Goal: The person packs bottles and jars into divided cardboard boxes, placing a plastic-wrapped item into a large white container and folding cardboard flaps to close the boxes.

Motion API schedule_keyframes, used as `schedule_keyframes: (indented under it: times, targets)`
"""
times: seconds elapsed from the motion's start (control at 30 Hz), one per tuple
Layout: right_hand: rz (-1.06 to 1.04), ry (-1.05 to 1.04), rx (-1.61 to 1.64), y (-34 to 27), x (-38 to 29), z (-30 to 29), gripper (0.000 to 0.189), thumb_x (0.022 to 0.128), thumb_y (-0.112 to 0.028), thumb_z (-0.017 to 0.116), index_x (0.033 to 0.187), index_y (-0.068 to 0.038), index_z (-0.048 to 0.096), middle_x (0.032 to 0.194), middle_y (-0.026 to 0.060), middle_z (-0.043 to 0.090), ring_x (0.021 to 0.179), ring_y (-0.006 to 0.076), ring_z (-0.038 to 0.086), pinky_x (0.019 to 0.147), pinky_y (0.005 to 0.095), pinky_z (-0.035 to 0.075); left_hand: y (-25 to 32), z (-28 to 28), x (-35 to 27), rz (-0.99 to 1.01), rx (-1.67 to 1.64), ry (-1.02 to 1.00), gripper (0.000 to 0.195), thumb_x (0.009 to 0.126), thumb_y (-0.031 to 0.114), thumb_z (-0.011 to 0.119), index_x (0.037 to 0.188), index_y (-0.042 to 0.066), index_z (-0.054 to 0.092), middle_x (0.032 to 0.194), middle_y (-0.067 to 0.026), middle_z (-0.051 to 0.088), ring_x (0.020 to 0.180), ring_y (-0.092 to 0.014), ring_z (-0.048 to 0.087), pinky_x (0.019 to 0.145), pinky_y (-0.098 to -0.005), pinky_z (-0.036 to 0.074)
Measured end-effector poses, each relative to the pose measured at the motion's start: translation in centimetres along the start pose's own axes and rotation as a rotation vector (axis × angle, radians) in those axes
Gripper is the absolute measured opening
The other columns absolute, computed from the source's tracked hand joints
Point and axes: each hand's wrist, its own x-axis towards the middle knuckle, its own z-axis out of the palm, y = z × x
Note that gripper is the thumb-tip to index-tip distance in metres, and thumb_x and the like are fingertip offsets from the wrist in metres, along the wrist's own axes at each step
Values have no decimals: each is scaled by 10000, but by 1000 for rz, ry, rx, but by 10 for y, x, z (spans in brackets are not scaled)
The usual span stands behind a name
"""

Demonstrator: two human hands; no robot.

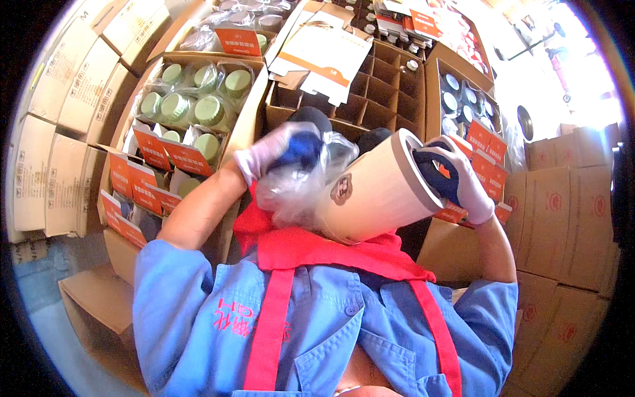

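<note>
A cream-coloured tumbler (pixel 377 191) with a brown emblem lies tilted above the red apron (pixel 327 253). My right hand (pixel 454 173), in a white and dark blue glove, grips its rim end, the fingers at the opening. Crumpled clear plastic film (pixel 297 193) hangs beside the tumbler's other end, partly over it. My left hand (pixel 292 146), gloved the same way and blurred, is closed on the upper part of this film. Just beyond both hands stands a cardboard box with dividers (pixel 347 121).
At the left, a carton (pixel 163 59) holds green-lidded containers in plastic and orange-printed boxes (pixel 186 156). White printed cartons (pixel 317 54) lie flat over the divided box. Another carton (pixel 431 94) at the right holds light-lidded containers. Stacked cardboard boxes (pixel 555 213) stand along both sides.
</note>
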Motion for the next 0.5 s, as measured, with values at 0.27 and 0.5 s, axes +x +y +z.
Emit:
schedule_keyframes:
  times: [0.27,0.5]
  targets:
    - [153,363,894,4,98,-2,418,959,-176,508,1352,-42,457,1337,136,526,1131,264,575,1007,373,409,121,11,89,415,-401,121,138,894,69,588,1017,9,606,969,-82,651,905,-168,632,815,-278,521]
    - [147,605,433,121,142,18,198,833,-15,557,1002,29,652,933,182,670,845,274,651,777,347,494,134,-37,112,627,476,610,204,920,123,596,1084,4,567,1039,-131,620,918,-173,575,826,-292,472]
